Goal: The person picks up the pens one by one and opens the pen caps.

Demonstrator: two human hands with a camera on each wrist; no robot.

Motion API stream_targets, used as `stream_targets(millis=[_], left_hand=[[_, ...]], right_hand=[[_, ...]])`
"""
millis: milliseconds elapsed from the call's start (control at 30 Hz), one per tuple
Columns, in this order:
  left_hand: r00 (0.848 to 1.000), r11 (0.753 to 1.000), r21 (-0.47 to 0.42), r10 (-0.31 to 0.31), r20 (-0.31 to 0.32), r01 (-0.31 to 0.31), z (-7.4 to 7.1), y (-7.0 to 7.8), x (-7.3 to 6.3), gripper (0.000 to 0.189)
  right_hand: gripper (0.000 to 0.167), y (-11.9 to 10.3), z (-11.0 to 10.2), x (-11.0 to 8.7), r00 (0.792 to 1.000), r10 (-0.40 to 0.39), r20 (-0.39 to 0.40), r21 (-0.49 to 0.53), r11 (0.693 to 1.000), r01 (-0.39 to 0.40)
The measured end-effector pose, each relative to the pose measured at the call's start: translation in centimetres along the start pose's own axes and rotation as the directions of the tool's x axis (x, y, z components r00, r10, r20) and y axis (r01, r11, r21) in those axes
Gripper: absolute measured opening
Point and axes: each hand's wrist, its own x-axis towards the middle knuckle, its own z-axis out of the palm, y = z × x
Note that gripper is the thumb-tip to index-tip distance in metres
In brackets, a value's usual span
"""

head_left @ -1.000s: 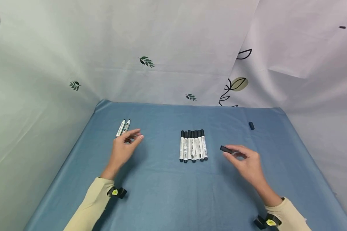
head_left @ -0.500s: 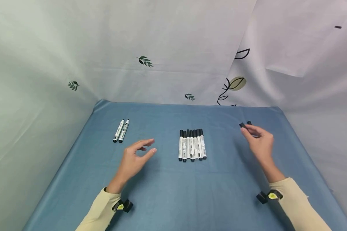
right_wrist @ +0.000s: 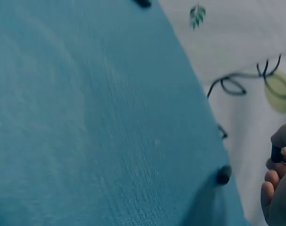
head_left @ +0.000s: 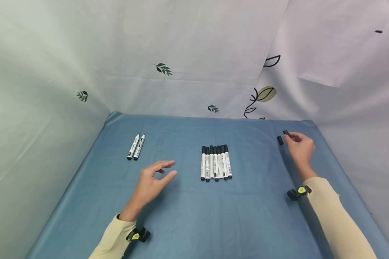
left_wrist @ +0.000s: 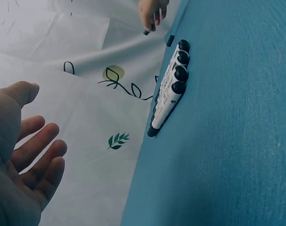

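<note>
My right hand [head_left: 299, 148] pinches a black marker cap [head_left: 286, 133] between thumb and fingers at the table's far right. Just left of it a second black cap [head_left: 280, 140] lies on the cloth; the right wrist view shows this lying cap [right_wrist: 224, 174] beside its shadow. My left hand [head_left: 153, 181] hovers over the left middle of the table, holding nothing, thumb and fingers apart. To its right is a row of several capped white markers [head_left: 216, 163] with black caps. Behind it, two uncapped markers [head_left: 136, 146] lie side by side, tips pointing away.
A blue cloth [head_left: 194, 216] covers the table. Pale fabric walls [head_left: 194, 54] with leaf prints rise along its back and sides. Each wrist wears a small black camera on a band, such as the left wrist camera [head_left: 144, 235].
My right hand has carried the black cap from near the marker row to the far right, beside the lying cap. My left hand has drawn back from the two uncapped markers, toward the middle.
</note>
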Motion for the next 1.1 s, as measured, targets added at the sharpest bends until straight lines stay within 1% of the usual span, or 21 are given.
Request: stream_targets(millis=[100, 167, 333, 533, 600, 733, 933, 1100], left_hand=[[1.000, 1.000, 0.003, -0.012, 0.006, 0.012, 0.0, 0.0, -0.1, 0.033], [1.000, 1.000, 0.008, -0.023, 0.008, 0.023, 0.0, 0.0, -0.1, 0.033], [0.999, 0.999, 0.022, -0.036, 0.012, 0.035, 0.1, -0.1, -0.2, 0.033], [0.999, 0.999, 0.037, -0.039, 0.006, 0.039, 0.1, -0.2, -0.3, 0.032], [0.999, 0.998, 0.048, -0.042, 0.007, 0.042, 0.1, -0.3, -0.3, 0.032], [0.999, 0.997, 0.060, -0.042, 0.010, 0.041, -0.1, -0.3, -0.3, 0.033], [0.998, 0.997, 0.061, -0.056, 0.016, 0.055, -0.2, -0.3, -0.3, 0.032], [0.997, 0.996, 0.055, -0.068, 0.022, 0.067, -0.2, -0.2, -0.4, 0.032]], right_hand=[[0.040, 0.9, 0.3, 0.7, 1.000, 0.012, -0.004, -0.005, 1.000, -0.012], [0.041, 1.4, 0.5, 1.1, 0.999, 0.038, -0.009, 0.001, 0.999, -0.038], [0.041, 2.5, 0.8, 1.9, 0.997, 0.069, -0.018, -0.013, 0.998, -0.069], [0.045, 3.4, 1.1, 2.2, 0.996, 0.084, 0.010, -0.101, 0.991, -0.083], [0.045, 3.6, 1.2, 2.2, 0.996, 0.084, 0.014, -0.120, 0.989, -0.081], [0.044, 3.9, 1.5, 2.2, 0.998, 0.070, 0.010, -0.120, 0.990, -0.068], [0.045, 4.1, 1.7, 2.4, 0.998, 0.055, 0.039, -0.121, 0.991, -0.050], [0.045, 4.3, 1.8, 2.3, 0.998, 0.036, 0.041, -0.115, 0.993, -0.031]])
